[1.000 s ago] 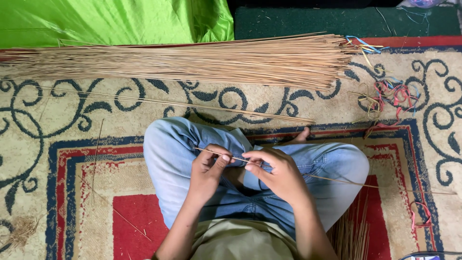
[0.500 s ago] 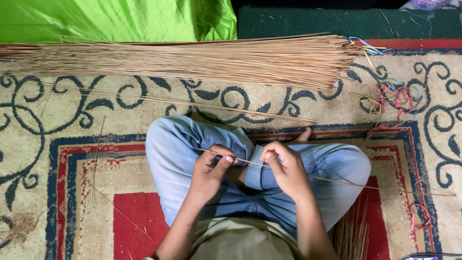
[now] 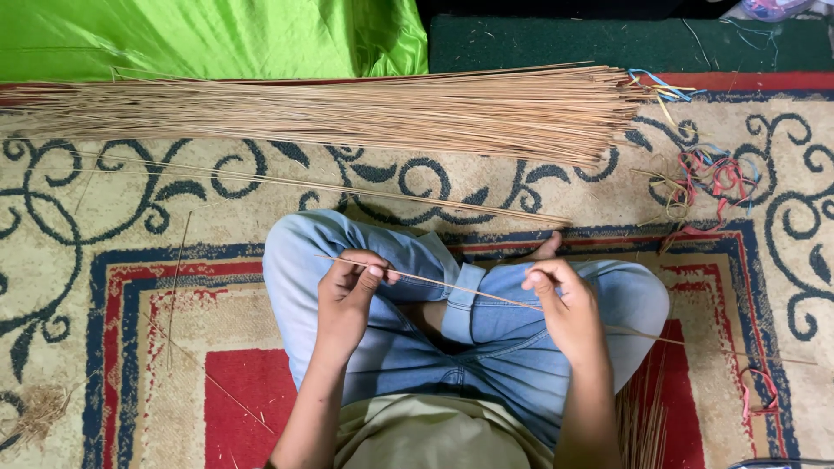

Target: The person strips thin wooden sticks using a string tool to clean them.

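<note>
Thin stick (image 3: 452, 287), a single pale brown one, runs slantwise over the lap, held at both hands above the crossed legs in blue jeans (image 3: 486, 321). I see my left hand (image 3: 347, 291) pinching it close to its near end, thumb and fingers closed on the stick, with a short tip poking out past the knuckles. My right hand (image 3: 565, 304) is curled around it further along, fingers folded shut over the stick, and the rest of the stick carries on past that hand, low over the right knee and out onto the carpet (image 3: 130, 260).

Beyond the stick, away from the knees, one long loose stick (image 3: 347, 187) lies flat on the carpet. Further off lies a big bundle of sticks (image 3: 347, 113), spread across the cream and blue pattern. Past the bundle is a bright green cloth (image 3: 200, 35). At the bundle's blunt end sits a tangle of coloured strings (image 3: 708, 178), red, blue and yellowish. Beside the right knee, near the body, a small sheaf of sticks (image 3: 643, 426) rests on the red part of the carpet.
</note>
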